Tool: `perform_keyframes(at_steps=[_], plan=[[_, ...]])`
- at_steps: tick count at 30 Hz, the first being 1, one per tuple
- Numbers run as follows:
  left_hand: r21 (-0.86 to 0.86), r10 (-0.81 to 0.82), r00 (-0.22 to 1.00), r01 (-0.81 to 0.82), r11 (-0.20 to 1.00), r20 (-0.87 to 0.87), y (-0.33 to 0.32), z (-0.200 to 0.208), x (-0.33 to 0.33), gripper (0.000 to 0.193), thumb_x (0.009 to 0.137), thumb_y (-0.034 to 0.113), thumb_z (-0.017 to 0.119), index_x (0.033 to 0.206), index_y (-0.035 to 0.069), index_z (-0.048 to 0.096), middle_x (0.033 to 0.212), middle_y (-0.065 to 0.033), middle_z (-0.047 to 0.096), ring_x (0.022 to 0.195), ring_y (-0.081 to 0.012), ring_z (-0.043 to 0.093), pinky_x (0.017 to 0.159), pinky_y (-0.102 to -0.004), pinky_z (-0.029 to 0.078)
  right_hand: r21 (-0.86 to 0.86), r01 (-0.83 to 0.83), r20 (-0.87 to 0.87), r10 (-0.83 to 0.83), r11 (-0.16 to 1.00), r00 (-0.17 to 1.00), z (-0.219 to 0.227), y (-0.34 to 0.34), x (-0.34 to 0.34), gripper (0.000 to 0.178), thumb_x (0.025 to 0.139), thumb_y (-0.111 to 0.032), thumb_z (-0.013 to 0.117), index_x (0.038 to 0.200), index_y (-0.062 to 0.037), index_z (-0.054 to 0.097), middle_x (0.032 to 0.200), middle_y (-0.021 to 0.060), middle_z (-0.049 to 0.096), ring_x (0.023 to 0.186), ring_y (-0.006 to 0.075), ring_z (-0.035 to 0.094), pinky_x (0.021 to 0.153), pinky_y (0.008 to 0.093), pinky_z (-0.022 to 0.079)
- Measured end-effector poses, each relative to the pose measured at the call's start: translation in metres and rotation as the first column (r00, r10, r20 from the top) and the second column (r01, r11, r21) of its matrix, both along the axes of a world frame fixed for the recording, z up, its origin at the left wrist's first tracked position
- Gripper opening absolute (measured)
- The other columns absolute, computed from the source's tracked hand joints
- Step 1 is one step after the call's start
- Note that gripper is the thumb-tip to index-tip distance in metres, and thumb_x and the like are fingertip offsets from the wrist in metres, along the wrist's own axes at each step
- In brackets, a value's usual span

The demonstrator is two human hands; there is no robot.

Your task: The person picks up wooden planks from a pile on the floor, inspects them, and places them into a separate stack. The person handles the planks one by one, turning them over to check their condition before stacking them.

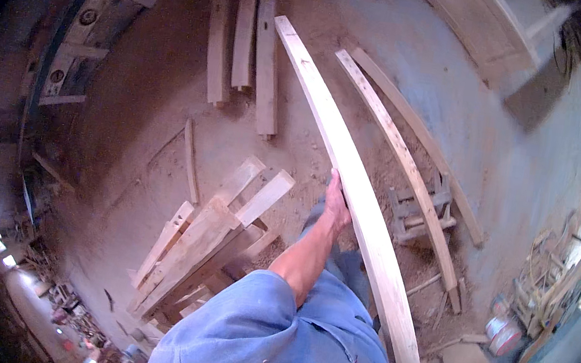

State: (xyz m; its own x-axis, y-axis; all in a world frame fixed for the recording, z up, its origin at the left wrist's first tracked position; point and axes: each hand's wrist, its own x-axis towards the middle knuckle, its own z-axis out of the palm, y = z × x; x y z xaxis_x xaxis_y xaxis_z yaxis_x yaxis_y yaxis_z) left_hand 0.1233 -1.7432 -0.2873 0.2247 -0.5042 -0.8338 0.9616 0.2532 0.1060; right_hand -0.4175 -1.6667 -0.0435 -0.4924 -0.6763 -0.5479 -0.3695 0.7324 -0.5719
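A long pale wooden beam (338, 144) runs from the upper middle down to the lower right, passing close along the right side of my body. My left hand (337, 200) grips its left edge near mid-length, thumb side uppermost and some fingers hidden beneath the wood. That arm is bare below a blue sleeve. My right hand does not show. Just right of the held beam lie a narrower beam with dark marks (409, 163) and a plainer board (444, 171), propped over a small wooden stand (420, 216).
Several planks lie on a workbench (188, 249) to the left. Three long timbers (269, 63) lie on the dusty floor (129, 140) ahead. A wooden panel (479, 30) leans at the far right wall. A bucket (503, 337) and scrap wood (546, 285) stand at right.
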Motion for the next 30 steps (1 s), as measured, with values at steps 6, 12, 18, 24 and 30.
perform_keyframes(at_steps=[6, 12, 18, 24, 30], plan=[[-0.213, 0.181, 0.973, -0.148, 0.966, 0.146, 0.016, 0.033, 0.043, 0.069, 0.094, 0.067, 0.031, 0.129, 0.012, 0.053, 0.106, -0.0123, 0.063, 0.094, -0.0305, 0.062, 0.080, -0.0478, 0.054, -0.034, -0.199, 0.054, 0.200, 0.979, 0.978, -0.043, -0.030, 0.026, 0.077, 0.070, -0.007, 0.063, 0.141, -0.0029, 0.035, 0.132, 0.0157, 0.049, 0.110, 0.0318, 0.058, 0.088, 0.0424, 0.054], [-0.402, 0.361, 0.911, -0.260, 0.878, 0.200, 0.075, 0.079, 0.067, 0.070, 0.089, 0.075, 0.035, 0.112, 0.012, 0.057, 0.090, -0.0160, 0.062, 0.078, -0.0313, 0.064, 0.070, -0.0452, 0.056, -0.102, -0.438, 0.109, 0.447, 0.893, 0.888, -0.079, -0.054, 0.047, 0.076, 0.071, -0.009, 0.064, 0.141, -0.0031, 0.035, 0.131, 0.0154, 0.049, 0.110, 0.0312, 0.058, 0.088, 0.0420, 0.054], [-0.574, 0.522, 0.831, -0.335, 0.747, 0.194, 0.176, 0.141, 0.044, 0.074, 0.083, 0.080, 0.041, 0.100, 0.010, 0.059, 0.086, -0.0158, 0.060, 0.076, -0.0313, 0.062, 0.071, -0.0445, 0.054, -0.215, -0.662, 0.146, 0.694, 0.718, 0.705, -0.107, -0.059, 0.075, 0.074, 0.073, -0.012, 0.064, 0.141, -0.0034, 0.036, 0.131, 0.0152, 0.050, 0.110, 0.0306, 0.058, 0.087, 0.0416, 0.054], [-0.582, 0.640, 0.719, -0.408, 0.703, 0.269, 0.302, 0.172, -0.019, 0.074, 0.080, 0.082, 0.042, 0.095, 0.011, 0.060, 0.085, -0.0138, 0.061, 0.076, -0.0296, 0.061, 0.073, -0.0448, 0.053, -0.299, -0.787, 0.171, 0.842, 0.539, 0.512, -0.135, -0.043, 0.121, 0.073, 0.074, -0.014, 0.065, 0.141, -0.0036, 0.036, 0.130, 0.0149, 0.050, 0.110, 0.0300, 0.058, 0.086, 0.0411, 0.054], [-0.589, 0.732, 0.599, -0.478, 0.652, 0.324, 0.433, 0.192, -0.070, 0.071, 0.081, 0.080, 0.044, 0.099, 0.013, 0.061, 0.083, -0.0119, 0.063, 0.077, -0.0267, 0.063, 0.075, -0.0422, 0.054, -0.327, -0.882, 0.160, 0.939, 0.340, 0.303, -0.131, -0.009, 0.181, 0.072, 0.076, -0.016, 0.066, 0.141, -0.0038, 0.037, 0.129, 0.0147, 0.051, 0.110, 0.0294, 0.058, 0.086, 0.0407, 0.054]])
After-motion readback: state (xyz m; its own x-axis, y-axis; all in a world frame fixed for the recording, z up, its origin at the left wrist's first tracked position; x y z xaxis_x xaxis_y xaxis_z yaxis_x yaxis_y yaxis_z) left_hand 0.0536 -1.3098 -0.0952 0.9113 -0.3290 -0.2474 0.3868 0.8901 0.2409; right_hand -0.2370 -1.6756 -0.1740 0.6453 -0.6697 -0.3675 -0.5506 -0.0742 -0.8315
